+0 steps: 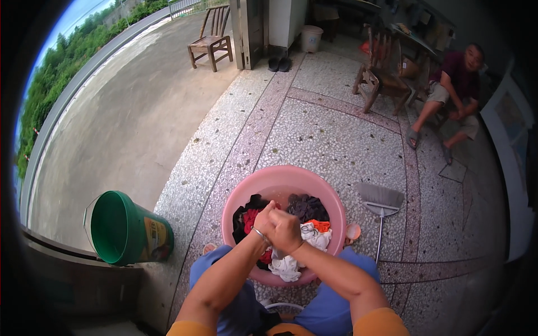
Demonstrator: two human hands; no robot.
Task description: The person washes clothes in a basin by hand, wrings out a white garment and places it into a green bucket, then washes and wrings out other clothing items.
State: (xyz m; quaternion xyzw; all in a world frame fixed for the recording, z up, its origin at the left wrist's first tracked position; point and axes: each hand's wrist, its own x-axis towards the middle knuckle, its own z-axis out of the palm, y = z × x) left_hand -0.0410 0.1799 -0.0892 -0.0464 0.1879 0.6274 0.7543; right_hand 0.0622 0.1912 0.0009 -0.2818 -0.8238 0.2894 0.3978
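A round pink plastic basin (235, 185) stands on the floor between my knees, with some water showing at its far side. My left hand (265, 220), with a metal bangle at the wrist, presses against my right hand (286, 231) above the basin's middle. Their curled fingers hide whether any cloth is between them. Around them in the basin lie dark clothes (309, 208), a red cloth (251, 218), an orange cloth (320, 225) and white garments (286, 268). The white cloth below my hands is partly covered by them.
A green bucket (130, 227) stands at left. To the right are a broom (381, 199) and a small pink item (353, 231). Beyond are wooden chairs (380, 80), (210, 44), black slippers (279, 64), a bin (312, 38) and a seated person (456, 90).
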